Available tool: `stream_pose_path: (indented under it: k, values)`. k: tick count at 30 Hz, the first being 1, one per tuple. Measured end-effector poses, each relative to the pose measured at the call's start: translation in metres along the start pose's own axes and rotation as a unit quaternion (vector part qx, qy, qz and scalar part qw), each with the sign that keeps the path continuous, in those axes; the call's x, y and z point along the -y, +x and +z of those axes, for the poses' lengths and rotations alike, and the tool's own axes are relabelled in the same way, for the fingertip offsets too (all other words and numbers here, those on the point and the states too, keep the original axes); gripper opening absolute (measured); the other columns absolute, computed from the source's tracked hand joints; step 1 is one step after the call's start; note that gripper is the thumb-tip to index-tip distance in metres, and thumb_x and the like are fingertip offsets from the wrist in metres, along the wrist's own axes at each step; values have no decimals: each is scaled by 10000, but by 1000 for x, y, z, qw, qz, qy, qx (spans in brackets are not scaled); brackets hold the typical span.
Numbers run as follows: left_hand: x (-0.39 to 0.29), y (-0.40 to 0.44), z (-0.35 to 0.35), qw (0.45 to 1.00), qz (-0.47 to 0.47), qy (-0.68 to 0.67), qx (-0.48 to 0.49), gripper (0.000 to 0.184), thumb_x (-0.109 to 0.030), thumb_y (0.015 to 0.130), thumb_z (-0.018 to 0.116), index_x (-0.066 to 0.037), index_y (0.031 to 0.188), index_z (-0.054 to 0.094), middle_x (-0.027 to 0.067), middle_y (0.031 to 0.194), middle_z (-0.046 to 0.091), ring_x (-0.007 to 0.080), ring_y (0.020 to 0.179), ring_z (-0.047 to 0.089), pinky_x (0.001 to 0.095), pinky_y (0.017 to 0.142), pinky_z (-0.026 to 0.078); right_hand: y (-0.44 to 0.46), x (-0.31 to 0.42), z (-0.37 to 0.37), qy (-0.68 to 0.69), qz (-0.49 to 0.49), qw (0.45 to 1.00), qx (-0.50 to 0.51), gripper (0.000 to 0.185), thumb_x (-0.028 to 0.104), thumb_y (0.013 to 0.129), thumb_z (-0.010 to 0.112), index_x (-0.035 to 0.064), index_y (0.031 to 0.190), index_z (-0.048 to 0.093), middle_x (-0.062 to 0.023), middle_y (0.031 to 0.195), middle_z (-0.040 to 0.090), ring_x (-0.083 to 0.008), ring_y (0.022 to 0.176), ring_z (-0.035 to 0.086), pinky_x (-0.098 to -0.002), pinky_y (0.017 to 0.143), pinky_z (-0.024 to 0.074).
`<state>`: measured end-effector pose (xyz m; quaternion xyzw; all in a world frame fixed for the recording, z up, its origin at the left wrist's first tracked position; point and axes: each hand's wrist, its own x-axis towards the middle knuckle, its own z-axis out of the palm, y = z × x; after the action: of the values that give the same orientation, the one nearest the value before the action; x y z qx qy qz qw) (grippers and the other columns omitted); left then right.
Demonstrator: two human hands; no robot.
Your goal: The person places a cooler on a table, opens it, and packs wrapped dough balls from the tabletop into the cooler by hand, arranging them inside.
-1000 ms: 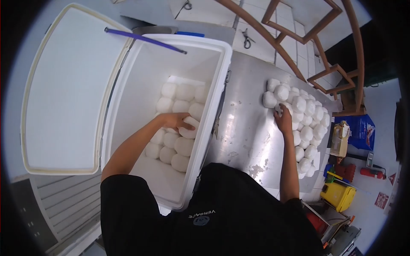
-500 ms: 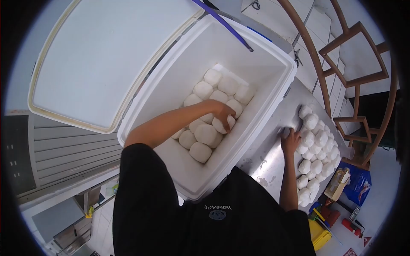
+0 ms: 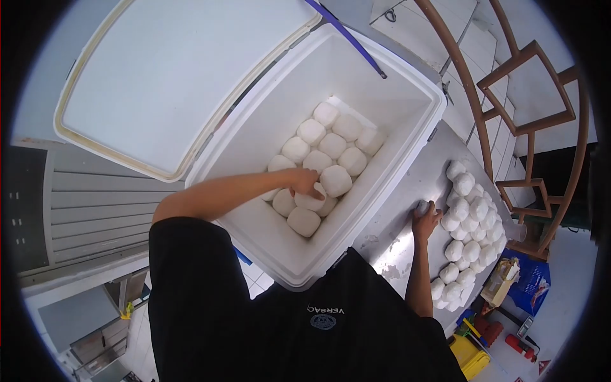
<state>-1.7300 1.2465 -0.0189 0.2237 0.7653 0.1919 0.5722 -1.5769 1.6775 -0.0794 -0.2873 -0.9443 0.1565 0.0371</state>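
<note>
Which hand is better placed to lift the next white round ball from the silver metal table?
Probably the right hand: its fingers are at a greyish-white round ball on the silver metal table, beside the pile of white round balls. The left hand is inside the white rectangular box, touching another ball.

looks like a commercial food-prep kitchen, metal worktable [image 3: 439,159] loaded with dough-like white balls [image 3: 470,224], big white cooler box [image 3: 273,105] holding more, red fire extinguisher [image 3: 520,347]

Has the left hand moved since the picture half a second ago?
Yes: judged against the white cooler box, the left hand has shifted away from the wall beside the metal table.
</note>
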Motion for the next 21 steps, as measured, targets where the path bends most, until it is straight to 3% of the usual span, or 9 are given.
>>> stream_pose_path:
  k: [5,8,9,11,13,15,17,19,21]
  values:
    - [-36,-24,17,988,60,74,-123,900,-417,730,815,75,1360,400,254,1252,524,370,1146,535,408,939,470,-4,1,0,2,35,998,60,711,212,749,786,146,1351,413,-274,1244,475,-464,1176,489,-511,964,441]
    - [-52,-34,5,991,9,-15,-129,947,-404,755,799,84,1413,325,269,1343,485,366,1223,506,388,991,443,5,-25,15,317,100,933,142,662,177,771,774,153,1333,424,-207,1235,502,-341,1174,518,-455,907,481]
    - [-56,-38,2,986,9,-46,-159,961,-401,764,792,88,1429,299,276,1369,467,364,1248,494,384,1006,433,-5,6,-22,515,251,792,210,547,210,816,736,144,1287,465,-122,1211,534,-246,1130,543,-420,858,493]
    - [-56,-38,10,986,46,-49,-154,961,-392,796,766,97,1452,262,279,1412,440,367,1291,472,376,1035,418,-14,35,-61,626,227,723,187,413,391,897,607,129,1208,533,-47,1087,616,-233,1065,590,-437,815,501]
    - [-66,-32,-4,993,53,20,-100,905,-385,834,732,91,1452,272,262,1420,445,366,1284,481,375,1038,421,-13,67,-103,763,205,558,252,489,362,891,592,104,1291,482,-134,1184,601,-266,1003,638,-411,793,519]
    - [-92,-47,-42,993,-16,111,-31,821,-381,866,700,65,1439,317,236,1401,473,356,1234,520,378,1017,441,-9,98,-152,797,93,486,346,528,300,876,605,89,1337,459,-115,1282,534,-272,1156,547,-429,895,478]
    - [-112,-61,-67,960,79,51,-263,651,-365,895,670,3,1376,430,175,1290,562,301,1158,558,372,983,464,-10,136,-187,719,-45,625,302,583,229,849,642,74,1372,436,-133,1342,492,-298,1246,495,-436,976,447]
    - [-207,-111,-74,878,194,-308,-311,564,-323,871,714,-32,1307,505,160,1190,600,222,1095,591,344,959,466,-18,185,-220,506,-184,835,110,642,152,808,696,73,1386,428,-174,1371,471,-329,1282,465,-429,1032,419]
    - [-237,-121,-65,863,269,-307,-297,543,-304,873,719,-22,1287,509,124,1155,603,192,1072,591,334,920,483,-25,228,-234,351,-294,889,-10,750,110,761,761,79,1417,399,-172,1399,448,-303,1288,464,-418,1000,455]
